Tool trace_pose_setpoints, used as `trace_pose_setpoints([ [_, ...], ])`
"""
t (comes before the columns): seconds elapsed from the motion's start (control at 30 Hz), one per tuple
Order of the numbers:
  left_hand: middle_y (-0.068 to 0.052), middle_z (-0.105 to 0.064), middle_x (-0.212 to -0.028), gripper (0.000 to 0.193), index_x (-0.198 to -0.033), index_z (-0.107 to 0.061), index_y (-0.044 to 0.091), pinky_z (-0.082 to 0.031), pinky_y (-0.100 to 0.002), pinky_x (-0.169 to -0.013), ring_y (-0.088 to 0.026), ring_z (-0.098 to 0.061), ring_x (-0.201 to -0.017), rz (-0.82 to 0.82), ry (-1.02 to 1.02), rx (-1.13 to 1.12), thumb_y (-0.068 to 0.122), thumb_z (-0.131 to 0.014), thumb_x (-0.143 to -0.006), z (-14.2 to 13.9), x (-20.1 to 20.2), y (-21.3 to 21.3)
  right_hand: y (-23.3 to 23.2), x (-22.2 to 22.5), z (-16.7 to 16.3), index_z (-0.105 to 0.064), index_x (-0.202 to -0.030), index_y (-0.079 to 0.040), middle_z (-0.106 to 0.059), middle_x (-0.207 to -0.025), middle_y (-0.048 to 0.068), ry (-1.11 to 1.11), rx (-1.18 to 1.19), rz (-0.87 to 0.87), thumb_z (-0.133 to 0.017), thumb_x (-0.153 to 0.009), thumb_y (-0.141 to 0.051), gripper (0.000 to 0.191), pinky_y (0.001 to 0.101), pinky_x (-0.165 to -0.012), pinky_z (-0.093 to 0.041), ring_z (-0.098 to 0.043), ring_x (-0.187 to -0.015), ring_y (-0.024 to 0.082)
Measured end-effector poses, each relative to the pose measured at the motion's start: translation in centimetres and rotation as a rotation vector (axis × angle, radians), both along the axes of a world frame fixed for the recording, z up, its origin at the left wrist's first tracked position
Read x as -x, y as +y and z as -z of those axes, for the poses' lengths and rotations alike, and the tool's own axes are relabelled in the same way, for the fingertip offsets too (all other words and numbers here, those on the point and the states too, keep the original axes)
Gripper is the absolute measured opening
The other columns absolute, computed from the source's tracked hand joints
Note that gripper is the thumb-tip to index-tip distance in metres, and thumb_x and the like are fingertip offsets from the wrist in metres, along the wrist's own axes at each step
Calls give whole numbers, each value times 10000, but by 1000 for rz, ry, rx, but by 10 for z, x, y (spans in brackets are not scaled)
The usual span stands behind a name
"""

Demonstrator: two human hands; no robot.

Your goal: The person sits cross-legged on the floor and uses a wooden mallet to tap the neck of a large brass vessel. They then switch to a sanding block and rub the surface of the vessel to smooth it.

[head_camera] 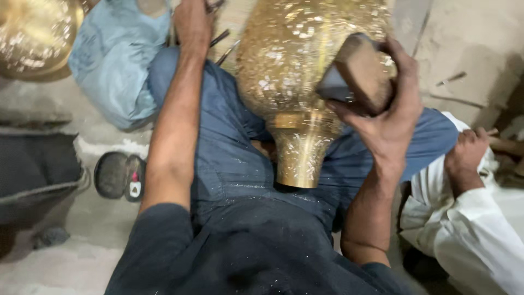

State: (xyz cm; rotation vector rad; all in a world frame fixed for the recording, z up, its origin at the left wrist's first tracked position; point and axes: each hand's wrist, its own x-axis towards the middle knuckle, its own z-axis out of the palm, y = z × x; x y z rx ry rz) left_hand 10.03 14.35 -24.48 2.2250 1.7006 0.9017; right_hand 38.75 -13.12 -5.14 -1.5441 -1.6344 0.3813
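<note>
Right hand (390, 117) raised, fingers curled in grip; left hand (192, 24) stretched forward, arm straight.

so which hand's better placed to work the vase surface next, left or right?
Right, probably. The right hand grips a block held against the brass vase lying across the lap. The left hand is at the frame's top edge beside thin metal tools, off the vase.
</note>
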Motion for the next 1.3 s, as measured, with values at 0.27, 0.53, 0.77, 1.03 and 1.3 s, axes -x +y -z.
trace_pose_setpoints([
  [0.27,-216,-706,-941,110,-966,-722,25,-521,-544,-736,-440,-674,-885,-20,6,-73,121,-758,-926,-24,-10,-39,-1,4,-11,-453,-1537,-117,-643,-1454,55,-103,-17,153,-1030,-778,-287,969,294,-793,-648,-722,-886,155],
  [0.53,-254,-698,-897,119,-896,-726,12,-524,-546,-717,-443,-685,-855,-110,287,71,126,-697,-907,-1,-12,-40,-22,-5,-16,-430,-1501,-108,-514,-1502,149,-114,-161,129,-979,-779,-177,909,371,-923,-609,-634,-1260,297],
  [0.77,-230,-744,-1057,217,-1157,-728,-26,-573,-488,-791,-376,-728,-939,20,-113,-116,136,-701,-1015,-25,-22,-68,-123,-28,4,-525,-1271,44,-675,-969,227,8,483,640,-696,-1099,-383,491,496,-797,-547,-655,-845,343],
  [1.03,-64,-752,-974,333,-1337,-676,55,-523,-229,-593,-63,-641,-721,99,-838,345,199,-672,-1037,-146,-40,-198,-120,-8,-36,-610,-1299,-16,-701,-1204,190,-142,594,305,-767,-898,-322,528,425,-756,-557,-705,-975,327],
  [1.3,-28,-742,-1048,335,-1373,-681,23,-479,-172,-697,-36,-657,-910,377,-1040,538,141,-675,-1059,-187,-65,-244,-3,6,-39,-603,-1347,-30,-631,-1344,150,6,-209,-204,-892,-860,-86,568,390,-1078,-536,-618,-1284,310],
])
